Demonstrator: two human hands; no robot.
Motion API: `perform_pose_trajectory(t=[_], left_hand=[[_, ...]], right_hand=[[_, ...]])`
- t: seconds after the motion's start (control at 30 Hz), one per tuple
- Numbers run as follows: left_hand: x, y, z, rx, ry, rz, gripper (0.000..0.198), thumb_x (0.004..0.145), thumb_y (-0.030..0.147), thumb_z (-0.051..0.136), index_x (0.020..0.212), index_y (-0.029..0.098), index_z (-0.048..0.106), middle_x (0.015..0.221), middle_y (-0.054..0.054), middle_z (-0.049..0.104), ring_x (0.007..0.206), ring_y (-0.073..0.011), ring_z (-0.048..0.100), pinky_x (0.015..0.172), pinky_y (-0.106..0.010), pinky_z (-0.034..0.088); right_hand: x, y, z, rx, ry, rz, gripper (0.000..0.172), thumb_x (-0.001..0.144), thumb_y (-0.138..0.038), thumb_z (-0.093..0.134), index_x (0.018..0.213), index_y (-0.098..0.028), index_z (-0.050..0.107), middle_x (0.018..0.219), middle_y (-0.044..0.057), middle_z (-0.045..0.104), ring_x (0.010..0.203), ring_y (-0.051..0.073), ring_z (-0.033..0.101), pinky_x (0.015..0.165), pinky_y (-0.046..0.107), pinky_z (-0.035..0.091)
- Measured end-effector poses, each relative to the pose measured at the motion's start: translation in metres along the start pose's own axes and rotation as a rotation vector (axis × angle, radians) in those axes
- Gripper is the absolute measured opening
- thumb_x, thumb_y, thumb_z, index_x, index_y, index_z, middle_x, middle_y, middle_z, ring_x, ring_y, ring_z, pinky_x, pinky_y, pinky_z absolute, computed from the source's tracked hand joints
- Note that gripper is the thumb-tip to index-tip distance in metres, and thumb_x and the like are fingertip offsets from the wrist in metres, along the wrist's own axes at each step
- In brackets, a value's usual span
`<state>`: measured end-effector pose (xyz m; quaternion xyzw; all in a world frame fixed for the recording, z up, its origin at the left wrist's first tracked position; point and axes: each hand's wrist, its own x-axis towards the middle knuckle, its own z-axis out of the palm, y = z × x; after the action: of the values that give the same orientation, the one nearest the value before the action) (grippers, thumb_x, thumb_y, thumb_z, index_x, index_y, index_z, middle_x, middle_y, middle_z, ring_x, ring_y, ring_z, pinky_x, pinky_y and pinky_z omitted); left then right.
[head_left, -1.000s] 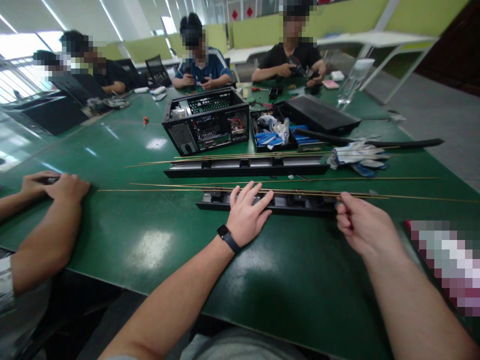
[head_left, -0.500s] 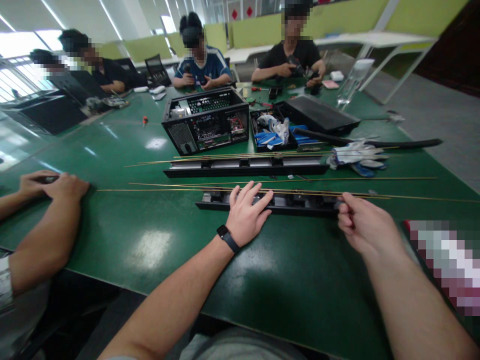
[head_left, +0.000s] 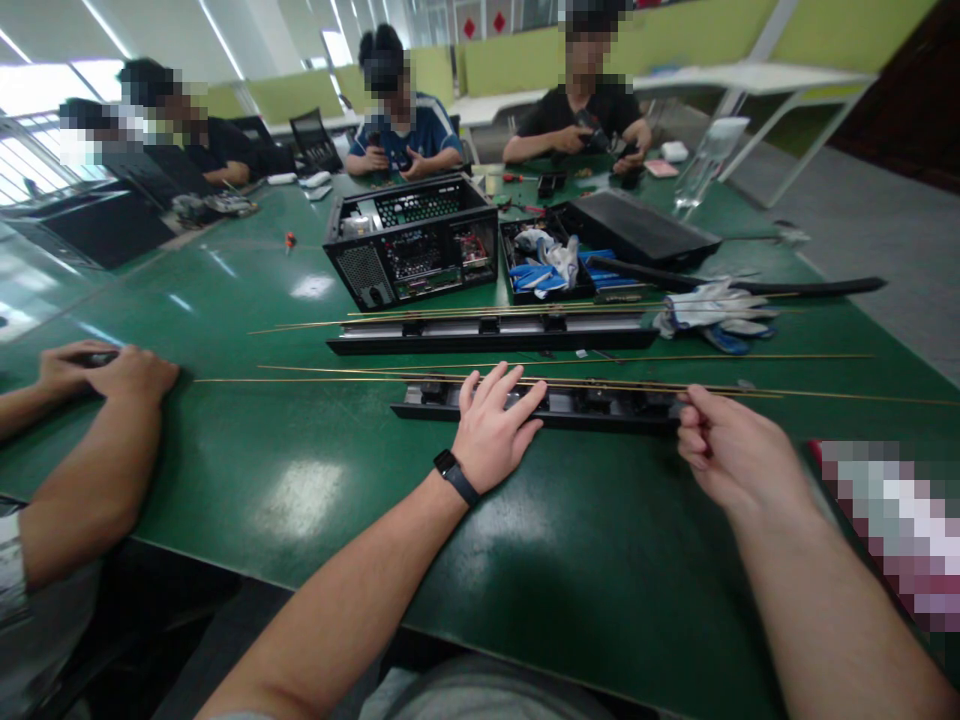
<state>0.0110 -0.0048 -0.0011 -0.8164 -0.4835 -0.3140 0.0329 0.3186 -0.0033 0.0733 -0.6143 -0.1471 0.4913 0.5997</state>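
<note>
A long black channel-shaped rail point(head_left: 577, 420) with dark blocks inside lies crosswise on the green table point(head_left: 300, 500). My left hand point(head_left: 495, 425) rests on its middle, palm down, fingers spread and gripping nothing. At the rail's right end, my right hand point(head_left: 727, 445) is closed in a pinch. Something small and dark shows at its fingertips, too hidden to name; whether it belongs to the rail I cannot tell. Thin brass-coloured rods point(head_left: 337, 375) run along the rail's far side, passing behind both hands. A second black rail point(head_left: 487, 342) lies beyond, with more rods on it.
An opened black computer case point(head_left: 420, 245) stands farther back. Beside it are a black tray with gloves point(head_left: 544, 265), a flat black case point(head_left: 637, 225) and a black tube point(head_left: 795, 288). White-and-blue gloves point(head_left: 720, 315) lie at right. A co-worker's hands point(head_left: 112, 370) rest at left; several people sit around.
</note>
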Motion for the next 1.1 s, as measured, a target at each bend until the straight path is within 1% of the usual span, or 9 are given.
perform_pose_trajectory(t=[0.13, 0.27, 0.37, 0.5, 0.63, 0.73, 0.83, 0.97, 1.1], left_hand=[[0.0, 0.0, 0.001, -0.001, -0.008, -0.01, 0.056, 0.119, 0.028, 0.09, 0.173, 0.039, 0.085, 0.187, -0.017, 0.077, 0.183, -0.0446, 0.066, 0.156, -0.075, 0.042], [0.0, 0.0, 0.0, 0.0, 0.003, 0.001, 0.054, 0.12, 0.028, 0.089, 0.172, 0.038, 0.086, 0.186, -0.017, 0.078, 0.182, -0.0442, 0.067, 0.155, -0.074, 0.044], [0.0, 0.0, 0.0, 0.001, 0.004, 0.005, 0.053, 0.12, 0.028, 0.088, 0.172, 0.037, 0.086, 0.186, -0.017, 0.078, 0.182, -0.0439, 0.067, 0.154, -0.074, 0.045], [0.0, 0.0, 0.0, 0.003, -0.006, -0.008, 0.054, 0.119, 0.028, 0.089, 0.172, 0.038, 0.086, 0.187, -0.016, 0.078, 0.183, -0.0436, 0.066, 0.156, -0.074, 0.043], [0.0, 0.0, 0.001, 0.001, 0.001, -0.008, 0.054, 0.119, 0.028, 0.09, 0.171, 0.039, 0.086, 0.186, -0.016, 0.078, 0.183, -0.0437, 0.066, 0.156, -0.074, 0.043], [0.0, 0.0, 0.001, 0.001, -0.001, -0.01, 0.054, 0.119, 0.028, 0.09, 0.172, 0.039, 0.086, 0.186, -0.016, 0.078, 0.183, -0.044, 0.066, 0.156, -0.074, 0.043], [0.0, 0.0, 0.0, -0.002, -0.005, -0.008, 0.054, 0.119, 0.028, 0.089, 0.172, 0.039, 0.086, 0.187, -0.016, 0.078, 0.183, -0.044, 0.066, 0.155, -0.073, 0.043], [0.0, 0.0, 0.0, -0.007, -0.003, -0.003, 0.053, 0.12, 0.028, 0.089, 0.172, 0.038, 0.086, 0.187, -0.017, 0.078, 0.182, -0.0443, 0.067, 0.155, -0.073, 0.043], [0.0, 0.0, 0.0, -0.003, -0.01, -0.008, 0.054, 0.12, 0.028, 0.089, 0.173, 0.039, 0.086, 0.187, -0.016, 0.077, 0.183, -0.0442, 0.066, 0.156, -0.073, 0.042]], right_hand=[[0.004, 0.001, -0.001, 0.021, 0.05, -0.006, 0.037, 0.116, -0.027, 0.095, 0.092, -0.023, 0.068, 0.068, -0.004, 0.062, 0.039, 0.007, 0.043, 0.034, 0.013, 0.03], [0.0, -0.003, 0.002, 0.04, 0.111, -0.006, 0.036, 0.125, -0.023, 0.08, 0.092, -0.023, 0.066, 0.067, -0.004, 0.063, 0.037, 0.007, 0.042, 0.032, 0.014, 0.027], [-0.006, -0.005, 0.006, 0.011, 0.088, 0.018, 0.034, 0.128, -0.021, 0.074, 0.095, -0.022, 0.069, 0.066, -0.005, 0.062, 0.037, 0.007, 0.041, 0.032, 0.015, 0.026], [-0.011, -0.004, 0.009, -0.054, -0.001, 0.042, 0.033, 0.123, -0.025, 0.086, 0.096, -0.023, 0.069, 0.068, -0.005, 0.064, 0.039, 0.006, 0.042, 0.033, 0.014, 0.027], [-0.008, -0.001, 0.006, -0.044, -0.03, 0.024, 0.038, 0.116, -0.025, 0.096, 0.094, -0.023, 0.065, 0.069, -0.005, 0.063, 0.042, 0.006, 0.044, 0.035, 0.012, 0.031], [-0.006, 0.001, 0.005, -0.036, -0.028, 0.021, 0.038, 0.115, -0.023, 0.097, 0.093, -0.023, 0.066, 0.07, -0.005, 0.063, 0.043, 0.006, 0.044, 0.035, 0.012, 0.031], [-0.006, 0.0, 0.005, -0.027, -0.021, 0.018, 0.035, 0.119, -0.017, 0.088, 0.092, -0.022, 0.068, 0.07, -0.004, 0.063, 0.042, 0.006, 0.044, 0.035, 0.013, 0.031], [-0.006, -0.003, 0.006, 0.005, 0.069, 0.009, 0.034, 0.124, -0.012, 0.074, 0.091, -0.021, 0.069, 0.067, -0.005, 0.06, 0.041, 0.006, 0.042, 0.035, 0.013, 0.028], [0.001, -0.006, 0.001, 0.034, 0.158, -0.006, 0.037, 0.125, -0.012, 0.072, 0.09, -0.022, 0.066, 0.067, -0.006, 0.059, 0.039, 0.005, 0.042, 0.035, 0.014, 0.027]])
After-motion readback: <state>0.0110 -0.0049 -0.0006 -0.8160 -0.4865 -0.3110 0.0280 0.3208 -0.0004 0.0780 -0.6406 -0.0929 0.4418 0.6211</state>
